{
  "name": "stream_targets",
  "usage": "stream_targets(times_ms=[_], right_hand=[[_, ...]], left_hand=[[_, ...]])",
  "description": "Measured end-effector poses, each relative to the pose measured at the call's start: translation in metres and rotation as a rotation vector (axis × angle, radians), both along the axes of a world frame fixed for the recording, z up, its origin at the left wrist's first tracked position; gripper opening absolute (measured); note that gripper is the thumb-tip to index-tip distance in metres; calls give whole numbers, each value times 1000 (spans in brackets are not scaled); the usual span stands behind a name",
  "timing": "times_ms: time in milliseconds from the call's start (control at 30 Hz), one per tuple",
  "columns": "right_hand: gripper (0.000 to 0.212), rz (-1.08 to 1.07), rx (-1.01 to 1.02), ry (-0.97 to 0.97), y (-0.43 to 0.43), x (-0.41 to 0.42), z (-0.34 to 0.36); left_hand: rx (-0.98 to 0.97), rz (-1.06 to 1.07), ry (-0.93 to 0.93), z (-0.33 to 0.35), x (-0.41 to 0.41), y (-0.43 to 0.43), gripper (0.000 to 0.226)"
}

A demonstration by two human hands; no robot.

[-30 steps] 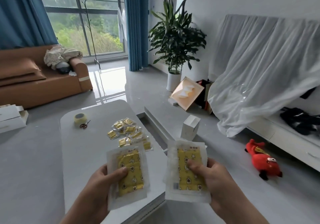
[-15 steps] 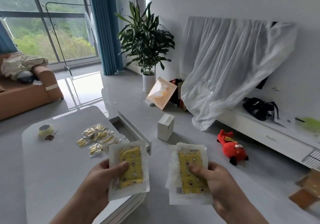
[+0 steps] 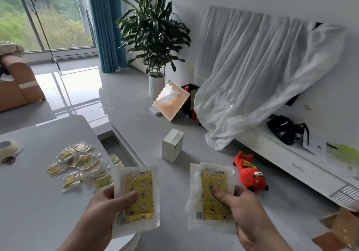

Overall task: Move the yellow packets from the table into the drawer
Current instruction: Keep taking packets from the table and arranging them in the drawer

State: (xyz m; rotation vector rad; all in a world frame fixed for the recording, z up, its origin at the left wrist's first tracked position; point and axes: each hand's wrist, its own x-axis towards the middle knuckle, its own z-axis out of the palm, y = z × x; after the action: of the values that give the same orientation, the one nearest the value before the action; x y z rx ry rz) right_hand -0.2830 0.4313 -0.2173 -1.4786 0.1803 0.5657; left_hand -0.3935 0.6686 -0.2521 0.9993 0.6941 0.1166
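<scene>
2 hands up: I see left hand [image 3: 108,208] gripping 1 yellow packet [image 3: 138,198] over the table [image 3: 29,202] edge, right hand [image 3: 246,212] gripping a packet stack [image 3: 211,198] above the floor [image 3: 136,118] | small packets [image 3: 81,165] heaped on table, some in open drawer [image 3: 111,146] | tape roll [image 3: 6,147], scissors [image 3: 11,157] at left | white box [image 3: 172,145], red plush toy [image 3: 250,175] on floor

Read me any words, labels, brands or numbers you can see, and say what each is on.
No text here can be read.
On the left-hand packet: dark print at its top edge, too blurred.
On the right-hand packet: print at the top and a barcode at the lower left, too blurred.
On the red plush toy: a yellow tag, marks too small.
On the paper on the white cabinet: a dark mark, too small.
</scene>
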Motion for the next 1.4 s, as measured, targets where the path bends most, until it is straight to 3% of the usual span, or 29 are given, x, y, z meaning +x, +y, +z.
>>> stream_targets(times_ms=[100, 267, 633, 933, 1100, 1400], right_hand=[[34, -5, 17, 1, 10, 39, 0], [17, 17, 59, 16, 20, 98, -3], [37, 125, 53, 44, 12, 282, -26], [37, 241, 75, 12, 0, 450, 2], [40, 291, 103, 34, 10, 509, 3], [29, 290, 88, 51, 72, 622, -15]], left_hand=[[-6, 2, 17, 1, 38, 11, 21], [-4, 7, 10, 0, 96, 19, 29], [-29, 129, 23, -16, 253, -2, 44], [-1, 296, -51, 10, 392, -23, 23], [5, 358, -28, 11, 440, -12, 32], [26, 502, -51, -14, 534, 63, 24]])
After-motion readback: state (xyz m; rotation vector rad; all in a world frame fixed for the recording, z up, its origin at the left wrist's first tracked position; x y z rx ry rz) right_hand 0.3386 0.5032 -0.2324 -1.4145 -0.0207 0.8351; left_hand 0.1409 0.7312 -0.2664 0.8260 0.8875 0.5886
